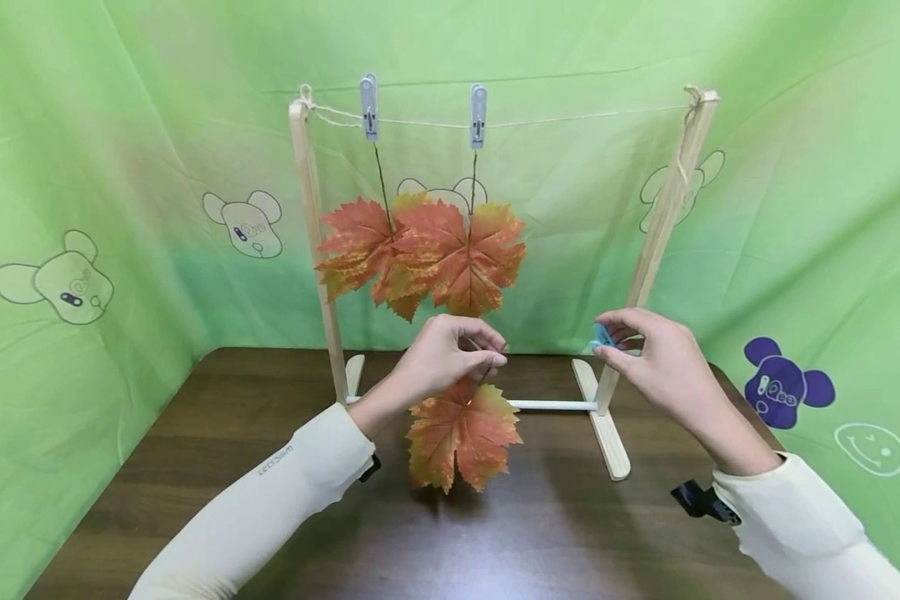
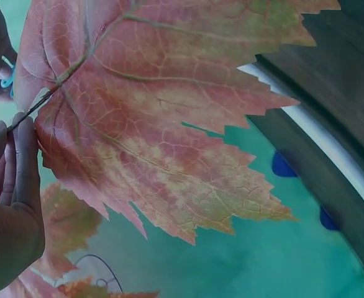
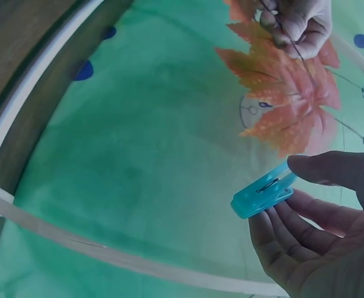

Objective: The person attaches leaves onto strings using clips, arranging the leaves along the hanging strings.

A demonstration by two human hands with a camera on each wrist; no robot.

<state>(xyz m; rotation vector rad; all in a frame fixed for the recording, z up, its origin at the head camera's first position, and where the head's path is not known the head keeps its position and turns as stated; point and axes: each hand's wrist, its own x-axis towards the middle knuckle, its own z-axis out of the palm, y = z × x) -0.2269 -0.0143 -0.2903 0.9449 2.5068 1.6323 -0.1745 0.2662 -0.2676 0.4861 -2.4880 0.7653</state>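
Observation:
My left hand [image 1: 450,352] pinches the thin dark stem of an orange-red artificial maple leaf [image 1: 465,433], which hangs below the fingers over the table. In the left wrist view the leaf [image 2: 151,99] spreads large beside the thumb and fingertips. My right hand [image 1: 656,350] holds a blue clothespin [image 1: 602,337] between thumb and fingers, near the right post. The right wrist view shows this clothespin [image 3: 264,191] side-on. Two more leaves hang by their stems from a string, under a left grey clothespin [image 1: 370,108] and a right grey clothespin [image 1: 477,117].
The string [image 1: 570,119] runs between a left wooden post [image 1: 311,192] and a right wooden post [image 1: 663,217]. A white bar [image 1: 551,406] joins the posts low down, above the brown table [image 1: 570,533]. Green printed cloth [image 1: 157,125] surrounds the table at the back and sides.

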